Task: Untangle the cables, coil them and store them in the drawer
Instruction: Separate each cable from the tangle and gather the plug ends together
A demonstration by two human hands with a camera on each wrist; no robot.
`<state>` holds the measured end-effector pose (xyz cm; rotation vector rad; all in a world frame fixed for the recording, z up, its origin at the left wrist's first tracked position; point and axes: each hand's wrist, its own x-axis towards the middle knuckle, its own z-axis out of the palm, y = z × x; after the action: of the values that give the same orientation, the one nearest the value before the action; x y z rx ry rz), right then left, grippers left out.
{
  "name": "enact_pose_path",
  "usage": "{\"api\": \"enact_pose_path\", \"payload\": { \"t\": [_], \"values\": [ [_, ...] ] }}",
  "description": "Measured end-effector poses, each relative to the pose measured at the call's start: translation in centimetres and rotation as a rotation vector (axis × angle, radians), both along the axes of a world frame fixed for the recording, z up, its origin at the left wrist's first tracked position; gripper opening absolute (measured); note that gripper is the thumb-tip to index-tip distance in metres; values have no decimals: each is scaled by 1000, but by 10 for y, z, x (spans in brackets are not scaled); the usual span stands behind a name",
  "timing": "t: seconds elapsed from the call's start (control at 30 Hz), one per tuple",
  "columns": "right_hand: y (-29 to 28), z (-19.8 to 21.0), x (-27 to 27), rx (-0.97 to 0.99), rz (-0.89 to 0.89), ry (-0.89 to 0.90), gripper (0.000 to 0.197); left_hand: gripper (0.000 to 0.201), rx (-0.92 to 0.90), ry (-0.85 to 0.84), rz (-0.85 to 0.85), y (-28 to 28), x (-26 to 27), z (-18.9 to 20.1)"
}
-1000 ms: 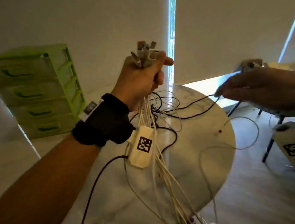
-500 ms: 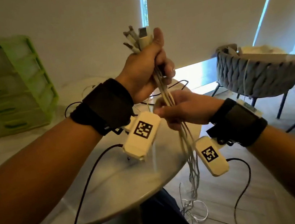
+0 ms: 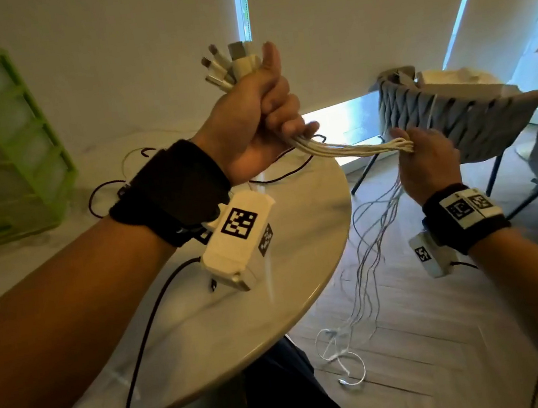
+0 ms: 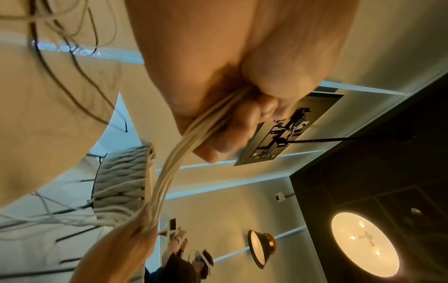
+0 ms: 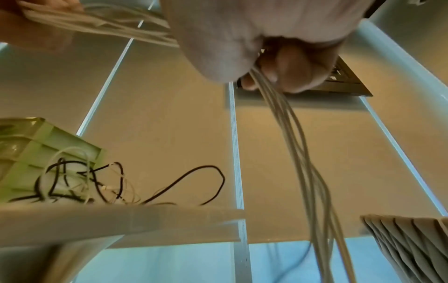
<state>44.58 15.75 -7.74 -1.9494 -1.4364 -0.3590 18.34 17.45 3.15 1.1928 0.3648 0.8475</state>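
My left hand is raised above the round marble table and grips a bundle of white cables in a fist, with several plugs sticking out above the thumb. The bundle runs right to my right hand, which grips it beyond the table's edge. Below that hand the white cables hang loose down to the floor, ending in small loops. In the left wrist view the bundle leaves my curled fingers. Black cables lie on the table by the green drawer unit.
The green drawer unit stands at the table's far left with its drawers closed. Two grey woven chairs stand on the wooden floor to the right. White blinds cover the windows behind.
My right hand reached in, took hold of the bundle just under my left hand, and has slid down it to the right, drawing the cables out sideways. My left hand stayed raised.
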Motion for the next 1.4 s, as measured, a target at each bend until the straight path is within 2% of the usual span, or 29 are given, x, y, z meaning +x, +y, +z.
{"api": "enact_pose_path", "payload": {
  "t": [0.03,0.07,0.13,0.17,0.2,0.23,0.3,0.37,0.47,0.57,0.7,0.77,0.83,0.97,1.1,1.23,1.3,1.4],
  "values": [
    [-3,-6,0,-28,53,-3,47,65,16,0,26,3,-2,-1],
    [-6,-14,-1,-246,161,-64,49,66,35,13,46,6,-3,-3],
    [-13,-33,-9,-990,362,-78,39,66,35,42,61,10,-7,-12],
    [-17,-38,-15,-1245,398,-3,33,66,16,47,64,10,-9,-19],
    [-21,-34,-21,-1342,438,50,28,65,3,53,66,11,-12,-24],
    [-24,-23,-24,-1284,459,51,28,64,-5,64,70,12,-14,-30],
    [-19,11,-32,-1021,461,-51,46,62,-10,90,100,16,-23,-34],
    [-11,56,-47,-752,534,18,65,63,-22,107,122,21,-33,-36],
    [7,102,-95,-441,760,185,50,63,-55,108,128,27,-47,-38],
    [28,122,-157,-248,921,167,47,57,-83,129,118,28,-61,-46],
    [49,126,-231,-215,1030,-71,42,47,-88,147,174,33,-90,-57],
    [57,118,-256,-319,1080,-204,32,42,-85,146,201,35,-105,-64],
    [63,110,-273,-416,1118,-261,32,40,-101,145,245,36,-118,-70],
    [75,108,-290,-358,1167,-171,28,36,-150,108,312,40,-134,-67],
    [85,112,-302,-311,1218,-190,24,43,-223,55,348,48,-152,-62],
    [90,109,-315,-235,1343,-167,30,55,-207,93,404,50,-168,-57],
    [94,111,-322,-246,1374,-141,27,48,-203,102,407,50,-171,-55],
    [97,112,-329,-296,1321,-167,25,37,-214,114,408,52,-173,-57]
  ]
}}
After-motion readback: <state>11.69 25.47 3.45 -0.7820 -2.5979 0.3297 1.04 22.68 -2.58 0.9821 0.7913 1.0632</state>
